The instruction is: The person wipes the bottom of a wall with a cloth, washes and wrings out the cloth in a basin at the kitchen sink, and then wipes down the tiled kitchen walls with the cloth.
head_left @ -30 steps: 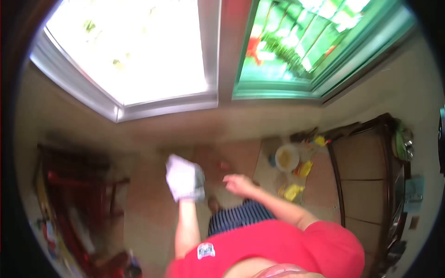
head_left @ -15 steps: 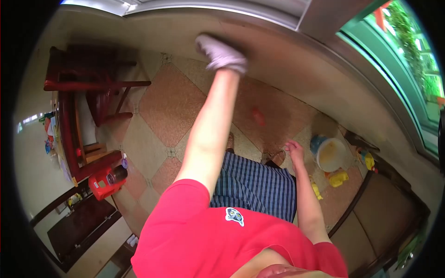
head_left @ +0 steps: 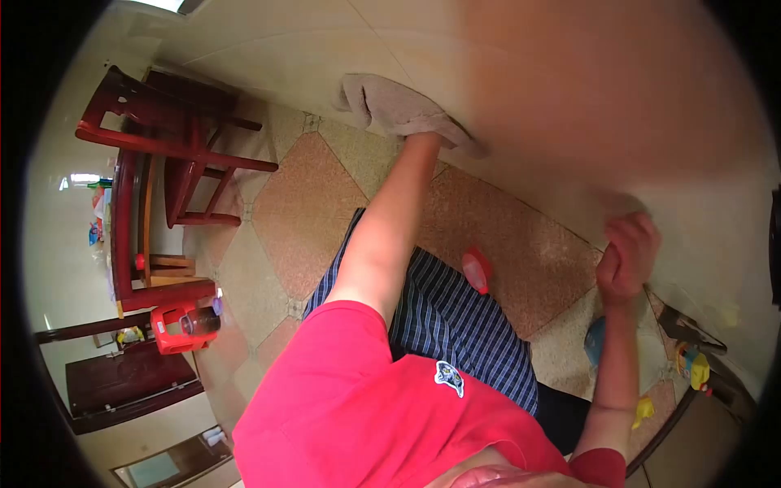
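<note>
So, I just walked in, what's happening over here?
A person in a red shirt is reaching down to a pale wall. The left hand is covered by a greyish cloth, which lies against the wall low down, near the floor. The right hand is close to the wall too, fingers curled; whether it touches is unclear. A red object lies on the tiles between the arms.

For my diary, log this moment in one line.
left hand: under crumpled grey-pink cloth | cloth: at glossy pale wall | right hand: curled near wall
</note>
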`<state>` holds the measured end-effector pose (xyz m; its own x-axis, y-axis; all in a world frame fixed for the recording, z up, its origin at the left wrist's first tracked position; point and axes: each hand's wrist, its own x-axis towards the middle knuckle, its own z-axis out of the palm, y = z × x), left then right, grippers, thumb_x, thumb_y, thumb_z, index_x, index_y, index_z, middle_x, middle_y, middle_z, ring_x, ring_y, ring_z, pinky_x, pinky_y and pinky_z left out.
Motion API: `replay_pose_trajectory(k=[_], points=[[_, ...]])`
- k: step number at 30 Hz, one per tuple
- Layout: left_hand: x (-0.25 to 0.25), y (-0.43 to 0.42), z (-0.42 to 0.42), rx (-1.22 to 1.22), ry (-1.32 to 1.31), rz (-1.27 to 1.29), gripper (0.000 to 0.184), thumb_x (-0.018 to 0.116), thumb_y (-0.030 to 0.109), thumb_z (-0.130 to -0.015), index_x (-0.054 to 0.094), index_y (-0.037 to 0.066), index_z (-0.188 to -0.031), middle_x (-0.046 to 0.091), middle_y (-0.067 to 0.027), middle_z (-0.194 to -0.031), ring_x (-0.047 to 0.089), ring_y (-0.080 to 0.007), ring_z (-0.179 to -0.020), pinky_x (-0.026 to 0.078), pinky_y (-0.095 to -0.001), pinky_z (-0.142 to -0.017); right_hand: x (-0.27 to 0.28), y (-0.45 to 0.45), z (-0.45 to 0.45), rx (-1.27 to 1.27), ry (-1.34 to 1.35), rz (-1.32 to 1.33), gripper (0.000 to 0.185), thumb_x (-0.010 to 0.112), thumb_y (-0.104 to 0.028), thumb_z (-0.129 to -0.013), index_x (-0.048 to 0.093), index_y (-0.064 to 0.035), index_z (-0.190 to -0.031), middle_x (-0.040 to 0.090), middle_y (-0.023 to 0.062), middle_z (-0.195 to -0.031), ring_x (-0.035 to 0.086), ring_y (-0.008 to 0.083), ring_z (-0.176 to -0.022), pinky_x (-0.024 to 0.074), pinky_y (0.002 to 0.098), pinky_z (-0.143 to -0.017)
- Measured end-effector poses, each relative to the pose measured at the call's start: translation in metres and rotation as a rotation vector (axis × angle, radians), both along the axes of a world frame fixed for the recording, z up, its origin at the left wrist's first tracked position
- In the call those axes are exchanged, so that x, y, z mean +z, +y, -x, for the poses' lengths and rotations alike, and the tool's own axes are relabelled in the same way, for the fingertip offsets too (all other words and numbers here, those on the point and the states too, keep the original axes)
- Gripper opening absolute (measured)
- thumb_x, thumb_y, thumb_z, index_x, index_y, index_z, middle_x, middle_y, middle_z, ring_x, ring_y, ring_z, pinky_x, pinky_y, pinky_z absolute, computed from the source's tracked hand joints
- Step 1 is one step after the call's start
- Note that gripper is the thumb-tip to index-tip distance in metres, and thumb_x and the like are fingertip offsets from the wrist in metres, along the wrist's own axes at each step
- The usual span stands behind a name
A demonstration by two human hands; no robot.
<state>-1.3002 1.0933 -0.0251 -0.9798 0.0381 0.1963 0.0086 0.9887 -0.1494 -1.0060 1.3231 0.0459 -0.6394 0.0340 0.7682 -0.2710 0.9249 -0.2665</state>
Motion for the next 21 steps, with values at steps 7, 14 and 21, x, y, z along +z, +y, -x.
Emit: replay_pose_trajectory(k=[7, 14, 21], points=[[-0.042, -0.022, 0.008, 0.141, 0.110, -0.121, 0.027, 0.052, 0.030, -0.084, 0.058, 0.006, -0.094, 0.053, -0.0090, -0.089, 0.048, -0.0225, -0.082, 0.039, -0.0430, -0.072, -0.006, 0.018, 0.041, -0.079, 0.435, -0.198, 0.024, 0.061, 0.008, -0.063, 0.064, -0.0063, -0.082, 0.064, 0.0046, -0.090, 0.058, 0.0270, -0.078, 0.0454, 0.0331, -0.065], [-0.046, 0.014, -0.021, -0.201, 0.189, -0.126, 0.027, 0.052, 0.029, -0.084, 0.058, 0.005, -0.097, 0.053, -0.0106, -0.093, 0.049, -0.0245, -0.086, 0.040, -0.0434, -0.074, -0.003, 0.024, 0.042, -0.094, 0.498, -0.302, 0.026, 0.063, 0.009, -0.055, 0.066, -0.0057, -0.077, 0.063, 0.0052, -0.088, 0.054, 0.0211, -0.062, 0.0407, 0.0275, -0.050], [-0.015, -0.097, 0.096, -0.051, 0.114, -0.134, 0.028, 0.052, 0.028, -0.085, 0.058, 0.005, -0.100, 0.054, -0.0123, -0.098, 0.050, -0.0265, -0.090, 0.040, -0.0437, -0.077, -0.009, 0.029, 0.044, -0.151, 0.421, -0.374, 0.024, 0.060, 0.012, -0.060, 0.066, -0.0038, -0.078, 0.064, 0.0047, -0.086, 0.055, 0.0194, -0.059, 0.0407, 0.0260, -0.054]])
